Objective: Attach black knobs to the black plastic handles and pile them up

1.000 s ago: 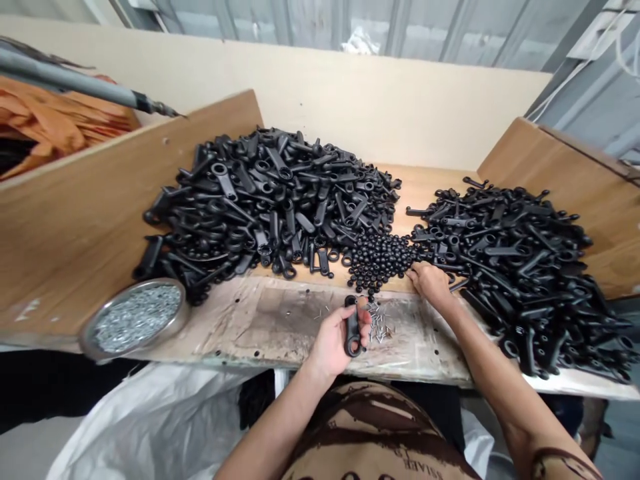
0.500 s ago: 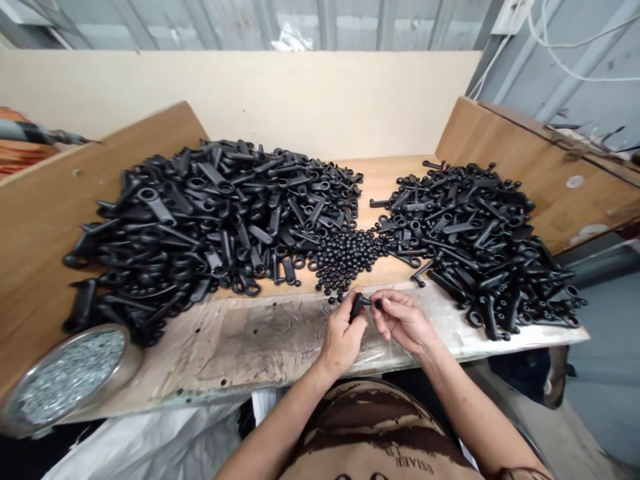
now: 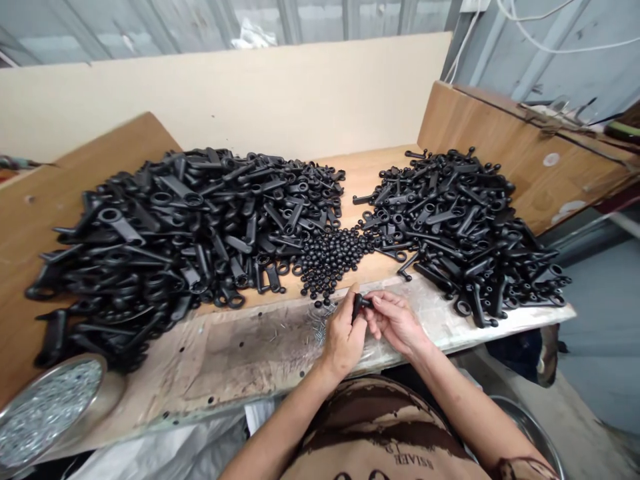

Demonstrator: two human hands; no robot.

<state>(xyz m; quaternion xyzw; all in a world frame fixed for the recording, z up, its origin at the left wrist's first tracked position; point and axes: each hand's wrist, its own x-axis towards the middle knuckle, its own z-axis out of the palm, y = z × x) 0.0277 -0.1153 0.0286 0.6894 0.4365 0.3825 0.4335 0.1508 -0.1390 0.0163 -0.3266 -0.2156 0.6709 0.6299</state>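
Observation:
My left hand (image 3: 345, 337) is closed round a black plastic crank handle (image 3: 357, 308), whose short peg points to the right. My right hand (image 3: 397, 321) pinches at the end of that peg; the small black ball knob in its fingertips is mostly covered by them. Just beyond both hands lies a heap of small black ball knobs (image 3: 335, 253). Thin metal pins (image 3: 319, 327) are scattered on the worn board beside my left hand.
A large pile of black crank handles (image 3: 200, 227) fills the left side, and another pile of handles (image 3: 465, 233) lies at the right. A metal bowl (image 3: 113, 393) of small metal pins stands at the front left. Wooden side boards (image 3: 530, 153) and a pale back board (image 3: 300, 100) enclose the table.
My right hand has brought the ball knob in against the handle's peg. The view has shifted, and the metal pins by my left hand show more clearly.

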